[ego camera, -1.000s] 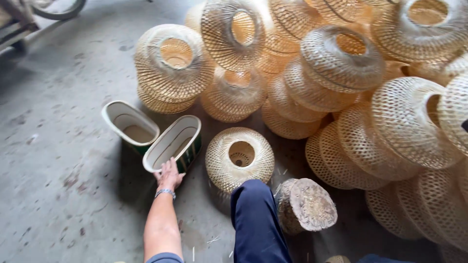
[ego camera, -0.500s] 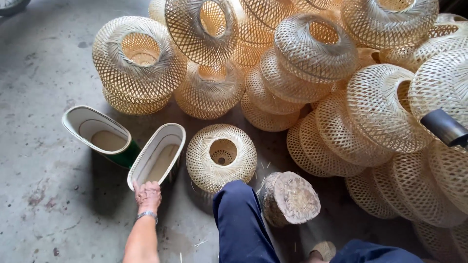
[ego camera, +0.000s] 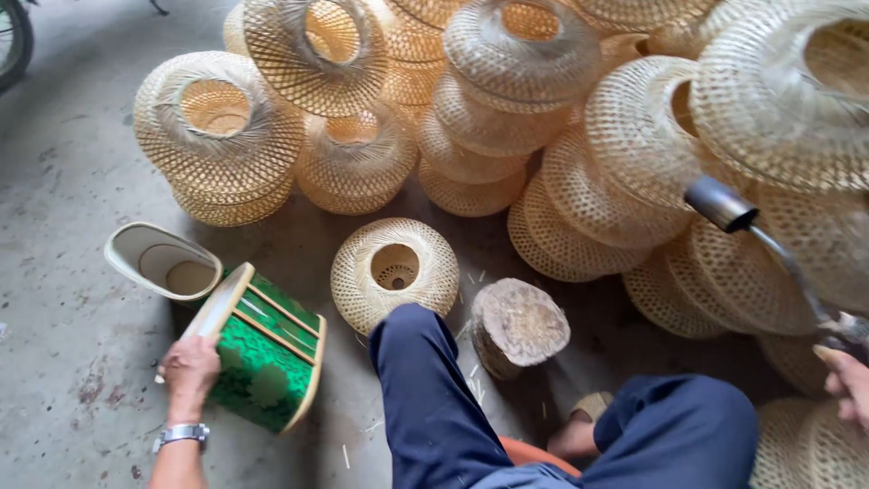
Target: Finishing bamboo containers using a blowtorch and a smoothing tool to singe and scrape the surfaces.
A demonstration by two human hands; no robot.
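L hand (ego camera: 190, 367) now grips green oval bucket (ego camera: 262, 362), tipped over since before, beside woven lampshade (ego camera: 395, 269); R hand (ego camera: 846, 380) clasps torch (ego camera: 760, 244).

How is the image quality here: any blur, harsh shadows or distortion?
Head view: soft daylight, gentle shadows under the woven lampshades; left hand on the green box is sharp; the metal tool at the right hand is slightly blurred; wide-angle stretching at edges.
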